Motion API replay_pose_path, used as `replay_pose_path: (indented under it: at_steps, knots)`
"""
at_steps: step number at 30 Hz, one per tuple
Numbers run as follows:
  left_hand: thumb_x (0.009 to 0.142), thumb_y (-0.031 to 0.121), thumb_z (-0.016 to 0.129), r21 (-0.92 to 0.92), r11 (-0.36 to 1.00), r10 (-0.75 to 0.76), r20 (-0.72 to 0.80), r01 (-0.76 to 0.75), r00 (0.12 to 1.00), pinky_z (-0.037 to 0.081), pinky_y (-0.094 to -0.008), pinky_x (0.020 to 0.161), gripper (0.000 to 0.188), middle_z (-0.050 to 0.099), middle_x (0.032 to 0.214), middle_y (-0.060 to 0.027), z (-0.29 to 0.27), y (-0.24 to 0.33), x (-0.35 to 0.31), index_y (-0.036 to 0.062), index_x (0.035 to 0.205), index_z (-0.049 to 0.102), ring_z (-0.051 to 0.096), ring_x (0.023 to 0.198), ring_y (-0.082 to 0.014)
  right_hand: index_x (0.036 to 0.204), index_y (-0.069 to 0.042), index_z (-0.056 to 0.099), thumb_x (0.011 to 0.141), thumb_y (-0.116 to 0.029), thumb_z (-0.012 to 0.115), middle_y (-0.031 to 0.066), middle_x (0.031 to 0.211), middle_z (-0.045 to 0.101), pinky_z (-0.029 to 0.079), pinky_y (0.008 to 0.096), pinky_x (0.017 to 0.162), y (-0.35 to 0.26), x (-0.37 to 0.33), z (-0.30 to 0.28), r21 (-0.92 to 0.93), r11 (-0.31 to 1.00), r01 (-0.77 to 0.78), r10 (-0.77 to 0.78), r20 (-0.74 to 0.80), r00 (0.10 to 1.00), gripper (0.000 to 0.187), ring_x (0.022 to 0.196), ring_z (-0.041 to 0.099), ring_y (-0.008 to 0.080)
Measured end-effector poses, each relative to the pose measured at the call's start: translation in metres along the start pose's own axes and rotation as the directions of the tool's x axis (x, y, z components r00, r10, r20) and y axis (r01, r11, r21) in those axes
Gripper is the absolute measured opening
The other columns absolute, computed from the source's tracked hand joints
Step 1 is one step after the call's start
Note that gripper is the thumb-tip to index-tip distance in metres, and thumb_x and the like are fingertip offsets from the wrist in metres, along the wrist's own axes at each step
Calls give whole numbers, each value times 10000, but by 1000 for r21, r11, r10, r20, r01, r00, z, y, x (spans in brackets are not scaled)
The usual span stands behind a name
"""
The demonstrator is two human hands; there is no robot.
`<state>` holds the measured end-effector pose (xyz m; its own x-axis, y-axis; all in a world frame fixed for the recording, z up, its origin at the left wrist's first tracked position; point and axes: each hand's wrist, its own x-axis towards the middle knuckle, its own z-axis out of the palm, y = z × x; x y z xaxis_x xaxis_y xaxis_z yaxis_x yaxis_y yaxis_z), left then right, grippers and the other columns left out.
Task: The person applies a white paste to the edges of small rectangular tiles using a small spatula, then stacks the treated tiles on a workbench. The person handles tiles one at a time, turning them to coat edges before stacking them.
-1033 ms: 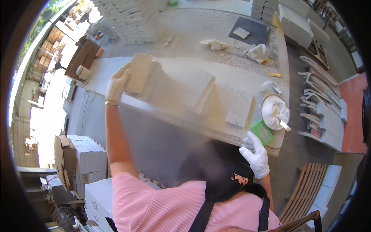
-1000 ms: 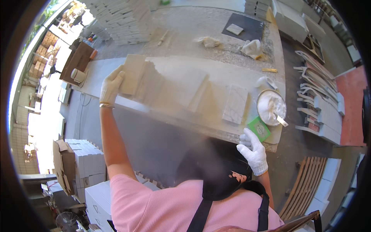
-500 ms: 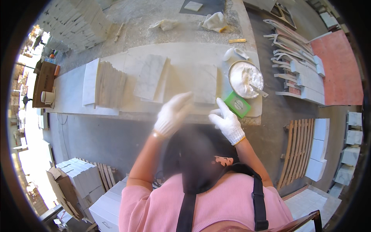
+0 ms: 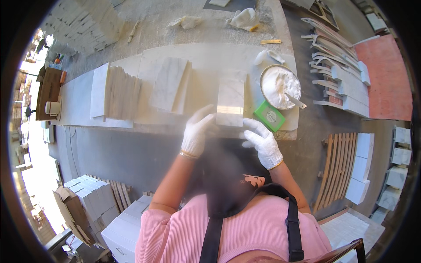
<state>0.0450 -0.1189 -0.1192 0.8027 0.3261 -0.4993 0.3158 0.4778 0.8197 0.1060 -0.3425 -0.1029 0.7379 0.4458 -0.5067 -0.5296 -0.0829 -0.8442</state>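
A white marble tile (image 4: 230,94) lies before me near the bench's front edge, with a bright band of light across its glossy face. My right hand (image 4: 263,143), in a white knit glove, has its fingertips and thumb at the tile's near right corner. Left of the tile is my left hand (image 4: 195,135), gloved the same way. Its fingers are apart and slightly blurred, with a small gap to the tile's edge. More marble tiles (image 4: 169,85) lie overlapped to the left, beside a row of tiles standing on edge (image 4: 120,93).
Right of the tile stand a bowl of white paste (image 4: 274,83) with a scraper (image 4: 296,101) in it, and a green box (image 4: 269,116). Crumpled gloves (image 4: 244,19) lie farther back. A slatted wooden pallet (image 4: 337,171) leans right of the bench; white boxes (image 4: 90,197) are stacked at left.
The marble tile's near edge has come toward me and its face now catches the light. My left hand has moved slightly down; my right hand has shifted a little nearer to me.
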Motion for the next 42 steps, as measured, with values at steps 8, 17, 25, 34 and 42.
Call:
replay_pose_path:
  at_steps: [8,17,25,34,42]
  knots:
    - [904,227,756,86,988,-140,196,125,971,524,-262,697,506,710,1100,-109,3,4,-10,-10,1331,622,648,787,-128,1362,12,561,965,-223,712,102,1152,686,541,297,734,-7,4,16,141,979,-147,137,76,988,486,909,674,185]
    - [585,415,962,635,720,139,264,-280,955,457,-441,1115,1332,586,1407,-274,20,2,-13,4,1617,226,567,1338,-401,1307,41,582,905,-113,754,109,1125,698,549,309,812,-12,-18,5,-69,994,-88,94,88,992,463,956,664,163]
    - [557,615,920,760,276,592,348,-589,727,475,-472,1095,1424,377,1565,-316,50,14,12,2,1620,199,513,1369,-434,1343,35,580,911,-76,762,112,1232,690,522,318,972,-8,-36,4,-102,995,15,0,143,990,481,1106,653,166]
    - [1080,413,538,7,958,283,139,-286,949,509,-407,1024,600,647,1332,-120,31,35,43,22,1528,457,637,1163,-236,1388,50,539,908,-57,751,111,1198,688,539,332,935,-15,-47,6,-56,994,-91,97,122,988,535,1040,661,174]
    - [1040,662,411,-556,685,-110,561,472,820,440,-483,1105,768,588,1387,-147,34,-10,-19,34,1478,480,564,1269,-304,1290,60,631,976,-152,711,93,1139,710,523,311,918,-14,-38,-1,-112,993,22,-13,80,997,387,1023,651,154]
